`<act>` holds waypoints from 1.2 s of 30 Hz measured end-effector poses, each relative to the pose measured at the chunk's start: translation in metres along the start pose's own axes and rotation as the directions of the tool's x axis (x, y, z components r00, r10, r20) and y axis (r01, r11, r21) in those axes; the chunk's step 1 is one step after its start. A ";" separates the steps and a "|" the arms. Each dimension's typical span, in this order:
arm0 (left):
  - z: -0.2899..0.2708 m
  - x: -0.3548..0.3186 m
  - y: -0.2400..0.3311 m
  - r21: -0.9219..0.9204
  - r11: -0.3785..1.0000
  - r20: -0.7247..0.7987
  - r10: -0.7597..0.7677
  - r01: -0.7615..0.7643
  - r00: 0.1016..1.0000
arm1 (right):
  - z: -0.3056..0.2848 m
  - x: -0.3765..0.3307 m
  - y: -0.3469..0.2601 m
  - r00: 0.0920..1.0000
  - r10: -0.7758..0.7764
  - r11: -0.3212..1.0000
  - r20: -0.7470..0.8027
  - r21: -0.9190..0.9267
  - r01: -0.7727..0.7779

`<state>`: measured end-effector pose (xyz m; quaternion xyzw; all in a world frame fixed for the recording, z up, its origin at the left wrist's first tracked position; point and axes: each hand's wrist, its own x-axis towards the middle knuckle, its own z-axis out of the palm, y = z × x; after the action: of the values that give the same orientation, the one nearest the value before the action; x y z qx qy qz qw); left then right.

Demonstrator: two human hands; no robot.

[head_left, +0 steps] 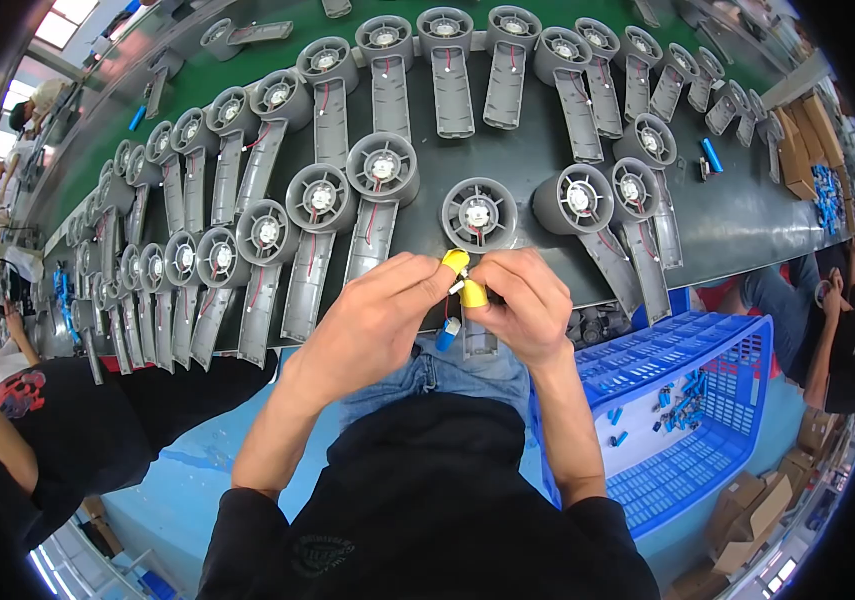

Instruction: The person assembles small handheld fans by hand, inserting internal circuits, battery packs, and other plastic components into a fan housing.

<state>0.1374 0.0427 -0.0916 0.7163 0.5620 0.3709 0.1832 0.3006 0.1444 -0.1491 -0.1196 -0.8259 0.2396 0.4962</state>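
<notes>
My left hand (375, 305) and my right hand (525, 300) meet in front of my body, fingers pinched close together. Yellow covers, which look like finger cots, sit at the fingertips of both. Between them is a small white connector (457, 287) with a thin red wire; which hand grips which end is partly hidden. A blue cylindrical battery (447, 335) hangs below, by the left fingers. Just beyond my hands lies a grey fan housing (479, 213), its round end facing up. Its handle runs toward me under my hands and shows again below them.
Many grey fan housings (383, 170) with trough-shaped handles line the dark green table (427, 150) to both sides and behind. Loose blue batteries (711, 155) lie at the right. A blue crate (647, 350) with blue batteries stands right of my legs. Other people sit at both sides.
</notes>
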 end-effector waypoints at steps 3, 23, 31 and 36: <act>-0.001 0.001 0.002 0.024 1.000 0.004 0.007 -0.007 1.000 | 0.001 0.000 -0.001 1.000 0.003 1.000 -0.012 -0.021 -0.003; 0.007 -0.007 -0.002 0.011 1.000 -0.048 -0.012 0.013 0.999 | 0.001 -0.003 -0.004 1.000 0.027 1.000 0.009 -0.003 -0.027; 0.011 -0.009 0.001 -0.108 0.990 -0.087 -0.105 0.095 0.991 | 0.002 -0.005 -0.004 0.998 0.066 0.998 -0.009 -0.015 -0.066; 0.011 -0.012 -0.005 -0.072 0.992 -0.063 -0.112 0.108 0.992 | 0.004 -0.005 -0.002 0.999 0.039 0.999 0.000 -0.022 -0.039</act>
<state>0.1412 0.0346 -0.1059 0.6647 0.5934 0.4031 0.2087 0.2991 0.1392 -0.1533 -0.1410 -0.8262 0.2401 0.4898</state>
